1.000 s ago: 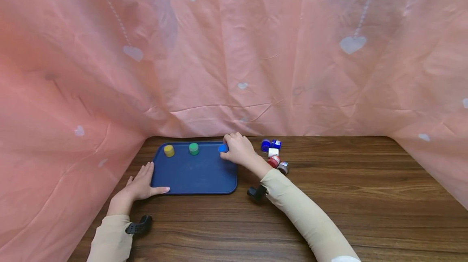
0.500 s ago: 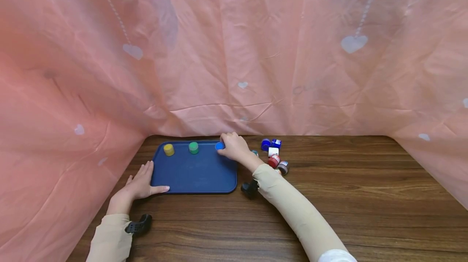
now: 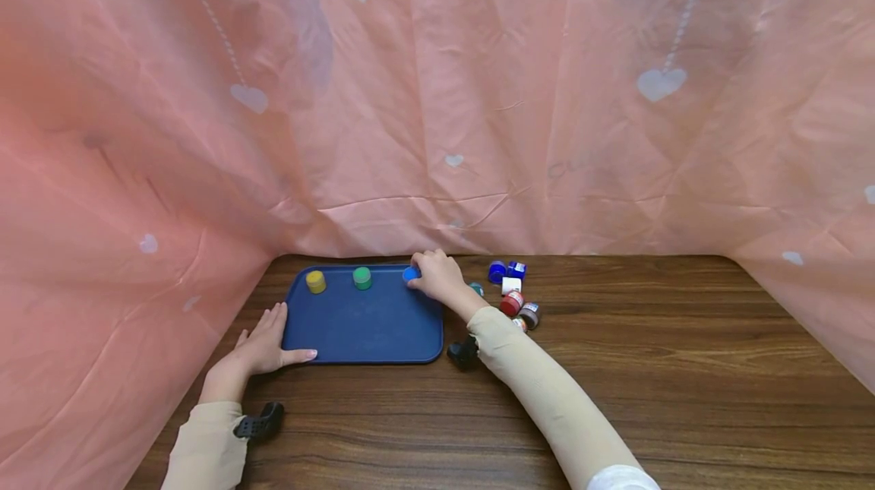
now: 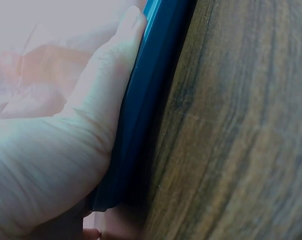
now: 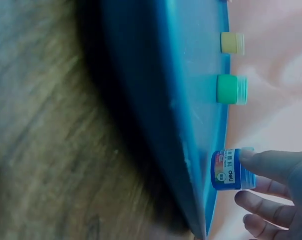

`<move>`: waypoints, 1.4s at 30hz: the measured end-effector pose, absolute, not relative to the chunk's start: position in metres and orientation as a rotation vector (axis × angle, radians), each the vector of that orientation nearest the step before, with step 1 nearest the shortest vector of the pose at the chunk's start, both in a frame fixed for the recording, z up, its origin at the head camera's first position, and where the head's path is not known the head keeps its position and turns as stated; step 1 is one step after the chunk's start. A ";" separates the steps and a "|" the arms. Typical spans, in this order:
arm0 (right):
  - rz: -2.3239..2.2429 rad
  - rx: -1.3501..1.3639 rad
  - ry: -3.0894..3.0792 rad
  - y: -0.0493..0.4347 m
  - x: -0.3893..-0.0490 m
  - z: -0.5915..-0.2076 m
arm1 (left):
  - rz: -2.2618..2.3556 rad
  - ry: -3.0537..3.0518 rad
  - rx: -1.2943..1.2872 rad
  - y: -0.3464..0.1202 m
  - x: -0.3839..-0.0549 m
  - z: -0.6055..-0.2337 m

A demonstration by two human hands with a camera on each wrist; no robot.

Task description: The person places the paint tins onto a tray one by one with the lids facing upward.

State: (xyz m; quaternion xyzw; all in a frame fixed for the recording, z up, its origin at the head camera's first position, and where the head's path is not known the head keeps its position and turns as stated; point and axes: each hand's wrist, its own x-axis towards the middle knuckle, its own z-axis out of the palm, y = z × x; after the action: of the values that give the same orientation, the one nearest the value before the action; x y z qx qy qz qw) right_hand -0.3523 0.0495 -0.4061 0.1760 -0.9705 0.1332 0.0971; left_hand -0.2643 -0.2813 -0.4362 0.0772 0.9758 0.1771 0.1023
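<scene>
A dark blue tray [image 3: 362, 327] lies on the wooden table. My left hand [image 3: 263, 343] rests at its left edge with straight fingers, the thumb [image 4: 103, 80] over the front rim. At the tray's back right, my right hand [image 3: 439, 277] pinches a blue paint jar [image 5: 225, 170] by its lid, between thumb and fingers. That jar is upright, its label visible in the right wrist view; whether its base touches the tray I cannot tell. To its left on the tray stand a green paint jar [image 3: 362, 278] and a yellow paint jar [image 3: 316, 282].
Right of the tray several paint jars lie clustered: dark blue ones [image 3: 497, 272], a white one [image 3: 511, 286], a red one [image 3: 512, 302] and a grey-brown one [image 3: 529, 313]. A teal jar [image 3: 476, 289] is partly behind my right wrist. A pink curtain [image 3: 478, 133] hangs behind the table.
My right hand has moved slightly left with the blue paint jar, then almost stopped. The teal jar has come into view behind the wrist. My left hand has stayed put.
</scene>
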 end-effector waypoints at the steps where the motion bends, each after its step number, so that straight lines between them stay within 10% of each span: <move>1: 0.389 0.514 -2.877 0.050 -0.353 -0.406 | 0.524 2.880 0.226 -0.281 -0.264 -0.436; 42: 0.348 0.491 -2.928 0.054 -0.334 -0.394 | 0.504 2.878 0.209 -0.281 -0.261 -0.435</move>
State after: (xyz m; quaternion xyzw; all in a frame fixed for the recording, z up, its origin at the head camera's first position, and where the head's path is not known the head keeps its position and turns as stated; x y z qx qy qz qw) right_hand -0.3343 0.0539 -0.3942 0.1637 -0.9767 0.1160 0.0764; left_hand -0.2611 -0.2812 -0.4351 0.0709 0.9770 0.1712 0.1059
